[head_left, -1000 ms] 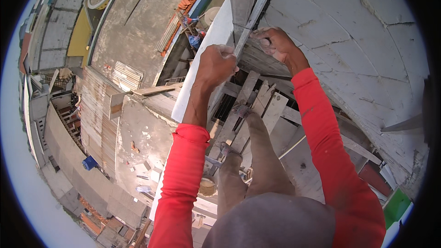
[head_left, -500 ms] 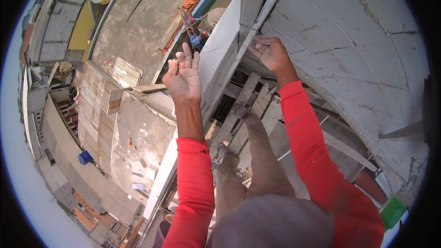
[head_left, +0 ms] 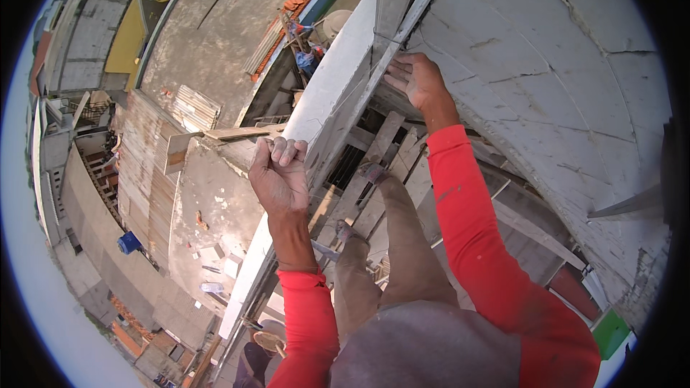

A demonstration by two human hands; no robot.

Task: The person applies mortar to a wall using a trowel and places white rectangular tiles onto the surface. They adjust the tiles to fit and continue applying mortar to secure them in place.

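Note:
My left hand (head_left: 280,176) is closed, palm up, its fingers curled in above the white ledge. A thin wire (head_left: 336,109) runs from about its fingers toward the foot of a grey post (head_left: 395,3); its end inside the fist is hidden. A dark turn of wire crosses the base of the post. My right hand (head_left: 415,80) is beside the narrow pale beam (head_left: 366,93), just below that post. Its fingers are stretched toward the beam's edge, with nothing visible in them. Whether the fingertips touch the beam, I cannot tell. Grey dust coats both hands.
Below my feet are wooden planks (head_left: 388,136) with dark gaps between them. A rough grey block wall (head_left: 546,65) rises on the right. Beyond the white ledge (head_left: 338,54) the ground drops to lower roofs and a concrete slab (head_left: 215,208). A grey bracket (head_left: 625,205) juts from the wall.
My left hand has come down and nearer to me, and its raised fingers have curled in. My right hand has loosened from a pinch at the beam, its fingers now straighter.

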